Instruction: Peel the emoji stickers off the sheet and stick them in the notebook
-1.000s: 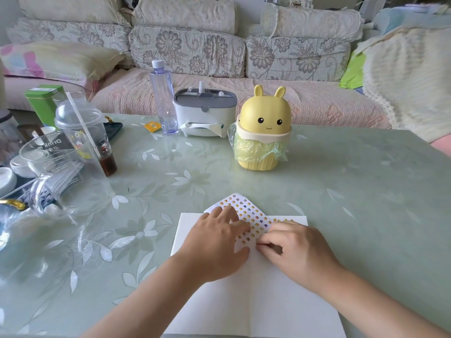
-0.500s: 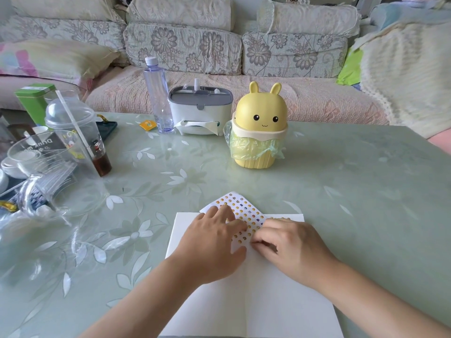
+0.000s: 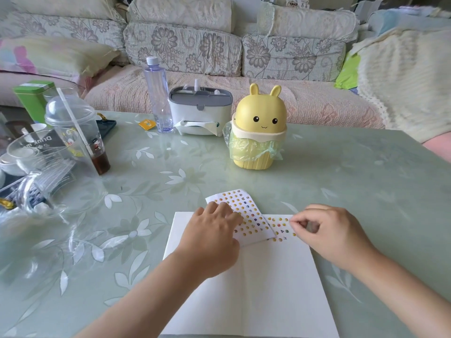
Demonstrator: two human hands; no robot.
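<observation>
Sticker sheet [image 3: 247, 212], just one, on the one notebook's [image 3: 268, 289] far edge under the flat, spread left hand [image 3: 212, 237]; right hand [image 3: 334, 231] pinched just beside, contents unclear.

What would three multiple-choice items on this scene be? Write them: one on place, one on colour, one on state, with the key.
1. The sheet lies: A) across the notebook's top edge, under the left hand; B) beside the bottle; C) on the sofa.
2. The bin is: A) green; B) yellow; C) pink.
3. The right hand is: A) flat on the table; B) pinched at the fingertips; C) round the bottle.

Key: 1A, the hand presses it where it overlaps the page's edge; 2B, its bunny lid and base are yellow; 3B, thumb and forefinger meet above the page, seemingly on a sticker.
</observation>
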